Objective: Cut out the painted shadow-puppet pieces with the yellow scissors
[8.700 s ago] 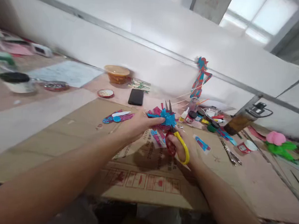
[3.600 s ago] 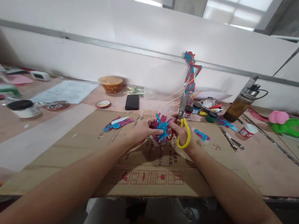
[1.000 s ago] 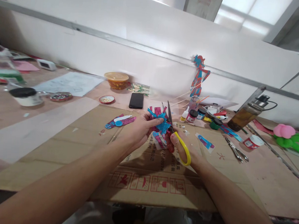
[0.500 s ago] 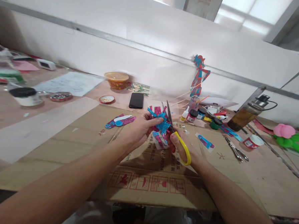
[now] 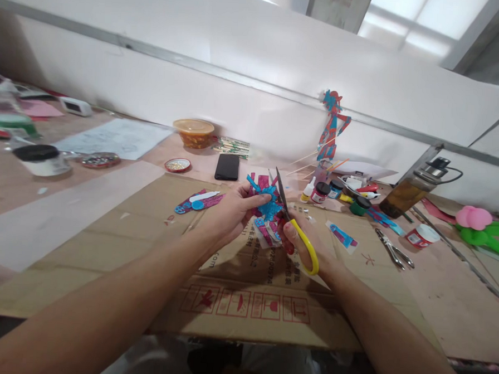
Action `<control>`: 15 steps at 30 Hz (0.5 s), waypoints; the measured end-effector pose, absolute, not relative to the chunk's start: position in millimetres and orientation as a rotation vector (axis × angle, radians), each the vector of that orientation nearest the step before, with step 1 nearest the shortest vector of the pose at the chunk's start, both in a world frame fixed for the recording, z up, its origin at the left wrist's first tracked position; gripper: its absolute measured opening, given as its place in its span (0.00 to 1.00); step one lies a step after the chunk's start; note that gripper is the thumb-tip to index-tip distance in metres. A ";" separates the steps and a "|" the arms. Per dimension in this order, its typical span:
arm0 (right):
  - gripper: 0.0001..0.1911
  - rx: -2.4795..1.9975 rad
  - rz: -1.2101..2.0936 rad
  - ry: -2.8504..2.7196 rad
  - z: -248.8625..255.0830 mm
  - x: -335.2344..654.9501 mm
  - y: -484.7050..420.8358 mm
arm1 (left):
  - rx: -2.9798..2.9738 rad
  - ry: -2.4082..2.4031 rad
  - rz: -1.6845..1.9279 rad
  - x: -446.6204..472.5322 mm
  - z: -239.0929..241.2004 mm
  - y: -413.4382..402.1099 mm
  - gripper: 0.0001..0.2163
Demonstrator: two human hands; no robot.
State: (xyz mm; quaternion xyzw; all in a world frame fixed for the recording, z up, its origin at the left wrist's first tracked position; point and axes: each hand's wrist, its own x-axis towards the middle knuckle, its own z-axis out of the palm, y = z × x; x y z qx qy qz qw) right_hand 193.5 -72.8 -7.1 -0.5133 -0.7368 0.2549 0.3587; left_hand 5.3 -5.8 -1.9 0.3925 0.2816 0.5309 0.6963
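My left hand [image 5: 242,209] pinches a blue and purple painted cutout [image 5: 270,206] with spiky edges, thumb on top of it. In my right hand [image 5: 303,234] is a pair of scissors [image 5: 305,248] with yellow and red handles. Their blades point away from me, slightly apart, along the cutout's right edge. Below the cutout, a small purple and blue piece [image 5: 264,232] on clear film is partly covered. Another purple and blue cutout [image 5: 198,201] with a white strip lies left of my left hand. A blue piece [image 5: 342,235] lies right of my right hand.
Cardboard [image 5: 115,263] covers the work surface. A black phone [image 5: 227,167], a lidded bowl [image 5: 193,134] and a red-rimmed lid [image 5: 177,165] stand behind. Paint jars [image 5: 320,192], a bottle [image 5: 414,187] and pliers [image 5: 392,249] are at right. A painted figure [image 5: 331,124] leans on the wall.
The cutout has shifted slightly left against the scissors, with the blades a little farther apart at the tips. Both hands keep their holds.
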 end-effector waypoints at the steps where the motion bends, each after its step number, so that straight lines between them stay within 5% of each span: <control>1: 0.47 -1.317 0.658 -1.903 -7.0 193.3 -72.9 | 0.881 0.626 1.183 5.3 -1.7 -5.5 0.20; 15: 0.44 -1.329 0.677 -1.956 -10.0 201.3 -75.0 | 0.932 0.609 1.224 3.6 2.3 -3.5 0.20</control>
